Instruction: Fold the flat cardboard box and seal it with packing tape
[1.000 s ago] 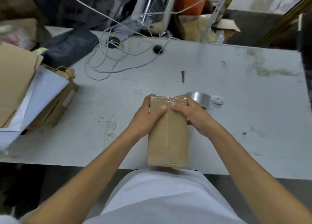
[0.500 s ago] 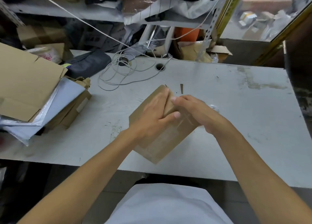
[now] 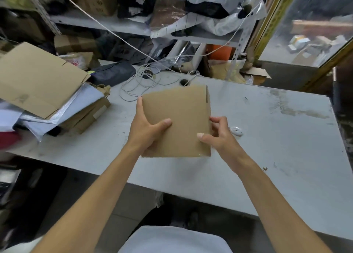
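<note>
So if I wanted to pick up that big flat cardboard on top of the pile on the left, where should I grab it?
Probably by the free corner of the flat cardboard sheet that sticks out toward the middle of the table, coming from the right. That edge overhangs the pile beneath it, so fingers could slide under and a thumb pinch on top.

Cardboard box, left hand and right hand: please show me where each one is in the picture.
cardboard box (image 3: 183, 117): head view, middle of its broad brown face.
left hand (image 3: 147, 130): head view, back of the hand.
right hand (image 3: 222, 138): head view, back of the hand.
</note>
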Demonstrator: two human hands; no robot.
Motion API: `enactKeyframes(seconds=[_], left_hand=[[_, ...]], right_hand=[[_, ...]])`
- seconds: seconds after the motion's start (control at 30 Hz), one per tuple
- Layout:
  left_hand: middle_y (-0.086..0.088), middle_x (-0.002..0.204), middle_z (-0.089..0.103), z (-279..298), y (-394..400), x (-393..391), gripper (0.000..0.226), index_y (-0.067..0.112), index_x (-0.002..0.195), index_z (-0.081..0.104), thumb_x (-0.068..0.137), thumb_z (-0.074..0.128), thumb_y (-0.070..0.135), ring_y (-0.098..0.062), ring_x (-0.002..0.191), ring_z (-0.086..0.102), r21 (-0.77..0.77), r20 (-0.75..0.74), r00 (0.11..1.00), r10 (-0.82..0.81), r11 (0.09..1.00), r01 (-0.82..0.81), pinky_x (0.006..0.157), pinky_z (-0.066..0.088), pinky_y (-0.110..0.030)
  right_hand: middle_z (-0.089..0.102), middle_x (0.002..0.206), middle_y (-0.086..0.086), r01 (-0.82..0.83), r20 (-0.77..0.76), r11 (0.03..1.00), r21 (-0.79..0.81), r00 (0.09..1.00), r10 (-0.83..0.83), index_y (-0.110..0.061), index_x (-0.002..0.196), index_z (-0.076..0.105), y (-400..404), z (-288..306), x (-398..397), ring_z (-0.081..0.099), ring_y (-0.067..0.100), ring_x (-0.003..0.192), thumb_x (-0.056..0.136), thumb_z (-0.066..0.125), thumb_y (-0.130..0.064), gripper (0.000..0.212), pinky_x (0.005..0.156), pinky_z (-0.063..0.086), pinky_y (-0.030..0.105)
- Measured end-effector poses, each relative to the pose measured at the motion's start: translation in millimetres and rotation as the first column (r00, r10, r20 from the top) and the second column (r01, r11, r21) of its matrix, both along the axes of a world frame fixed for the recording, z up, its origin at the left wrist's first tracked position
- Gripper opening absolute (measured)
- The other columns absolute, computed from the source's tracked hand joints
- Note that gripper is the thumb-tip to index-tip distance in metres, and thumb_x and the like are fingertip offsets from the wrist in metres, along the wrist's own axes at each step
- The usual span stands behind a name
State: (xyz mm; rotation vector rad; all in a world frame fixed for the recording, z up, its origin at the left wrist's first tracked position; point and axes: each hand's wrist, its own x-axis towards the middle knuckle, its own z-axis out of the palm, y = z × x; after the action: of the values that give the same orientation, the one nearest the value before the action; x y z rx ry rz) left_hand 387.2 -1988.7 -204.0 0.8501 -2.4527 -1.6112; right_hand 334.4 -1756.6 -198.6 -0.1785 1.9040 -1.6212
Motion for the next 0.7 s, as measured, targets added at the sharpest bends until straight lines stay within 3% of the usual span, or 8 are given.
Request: enactKeyframes(seconds=[0.07, 0.13, 0.23, 0.33, 0.43, 0.53, 0.63, 0.7], left_hand=[[0.009, 0.142, 0.027, -0.6, 2.9, 6.8, 0.132, 0.036, 0.157, -0.006, 0.067, 0.091, 0.029, -0.009, 0.127, 0.035, -0.030, -0.021, 0.999, -0.026, 0.999, 0.026, 0.102, 0.033, -0.028], [0.008, 0.133, 0.024, 2.4, 4.0, 12.9, 0.134, 0.039, 0.157, -0.003, 0.065, 0.092, 0.020, -0.008, 0.121, 0.033, -0.062, -0.048, 0.998, -0.044, 0.997, 0.041, 0.098, 0.033, -0.027], [0.004, 0.134, 0.034, 4.0, -6.4, 19.1, 0.104, 0.037, 0.149, 0.026, 0.066, 0.089, 0.026, -0.013, 0.120, 0.042, -0.099, -0.126, 0.992, -0.029, 0.995, 0.016, 0.097, 0.043, -0.030], [-0.001, 0.127, 0.042, -2.9, -24.7, 21.1, 0.077, 0.041, 0.133, 0.042, 0.070, 0.084, 0.026, -0.019, 0.112, 0.050, -0.145, -0.161, 0.984, -0.081, 0.988, 0.057, 0.091, 0.049, -0.027], [0.000, 0.118, 0.045, -18.3, -43.0, 23.3, 0.053, 0.035, 0.118, 0.052, 0.076, 0.082, 0.019, -0.015, 0.106, 0.050, -0.233, -0.144, 0.974, -0.172, 0.963, 0.136, 0.084, 0.046, -0.015], [0.002, 0.113, 0.049, -42.6, -58.6, 28.0, 0.034, 0.028, 0.102, 0.055, 0.080, 0.079, 0.016, -0.014, 0.100, 0.054, -0.308, -0.098, 0.966, -0.239, 0.930, 0.199, 0.086, 0.054, -0.023], [0.003, 0.114, 0.050, -67.5, -72.8, 28.6, 0.029, 0.023, 0.104, 0.056, 0.084, 0.076, 0.016, -0.016, 0.098, 0.058, -0.360, -0.032, 0.954, -0.297, 0.894, 0.266, 0.085, 0.052, -0.025], [0.002, 0.118, 0.049, -73.6, -79.7, 25.6, 0.034, 0.023, 0.113, 0.056, 0.085, 0.074, 0.016, -0.016, 0.098, 0.058, -0.366, -0.040, 0.945, -0.325, 0.885, 0.289, 0.087, 0.053, -0.026]], right_hand=[[0.059, 0.115, -0.007, 0.065, -0.044, 0.996, 0.055, 0.997, -0.063, -0.020, 0.117, 0.042, -3.2, -3.5, 2.5, 0.061, 0.010, 0.107, 0.088, 0.071, -0.035, 0.044, 0.080, 0.048, 0.023], [0.059, 0.115, -0.008, 0.117, -0.124, 0.985, 0.128, 0.987, -0.101, -0.021, 0.119, 0.040, -7.8, -7.7, 1.4, 0.061, 0.012, 0.109, 0.088, 0.071, -0.035, 0.046, 0.086, 0.052, 0.030], [0.053, 0.127, -0.010, 0.069, -0.239, 0.977, 0.202, 0.971, -0.019, -0.038, 0.147, 0.016, -16.8, -13.0, 2.4, 0.061, 0.013, 0.109, 0.085, 0.071, -0.016, 0.085, 0.091, 0.053, 0.035], [0.044, 0.142, -0.009, 0.062, -0.321, 0.963, 0.261, 0.947, 0.026, -0.046, 0.151, 0.003, -30.3, -19.0, 11.2, 0.059, 0.015, 0.108, 0.082, 0.070, -0.006, 0.104, 0.092, 0.054, 0.037], [0.036, 0.149, -0.012, 0.141, -0.328, 0.969, 0.203, 0.942, -0.069, -0.044, 0.152, 0.011, -45.2, -27.4, 17.6, 0.050, 0.014, 0.125, 0.084, 0.075, -0.018, 0.096, 0.102, 0.048, 0.034], [0.031, 0.157, -0.006, 0.183, -0.313, 0.937, 0.299, 0.946, -0.084, -0.037, 0.154, 0.016, -61.7, -41.1, 26.9, 0.038, 0.018, 0.137, 0.090, 0.070, -0.027, 0.084, 0.110, 0.040, 0.039], [0.032, 0.157, 0.002, 0.176, -0.306, 0.885, 0.432, 0.951, -0.040, -0.039, 0.154, 0.012, -77.9, -52.0, 34.4, 0.048, 0.023, 0.125, 0.094, 0.063, -0.021, 0.081, 0.102, 0.043, 0.037], [0.034, 0.156, 0.003, 0.188, -0.299, 0.863, 0.470, 0.953, -0.044, -0.039, 0.154, 0.010, -84.2, -52.1, 32.3, 0.049, 0.027, 0.127, 0.093, 0.062, -0.019, 0.083, 0.097, 0.045, 0.036]])
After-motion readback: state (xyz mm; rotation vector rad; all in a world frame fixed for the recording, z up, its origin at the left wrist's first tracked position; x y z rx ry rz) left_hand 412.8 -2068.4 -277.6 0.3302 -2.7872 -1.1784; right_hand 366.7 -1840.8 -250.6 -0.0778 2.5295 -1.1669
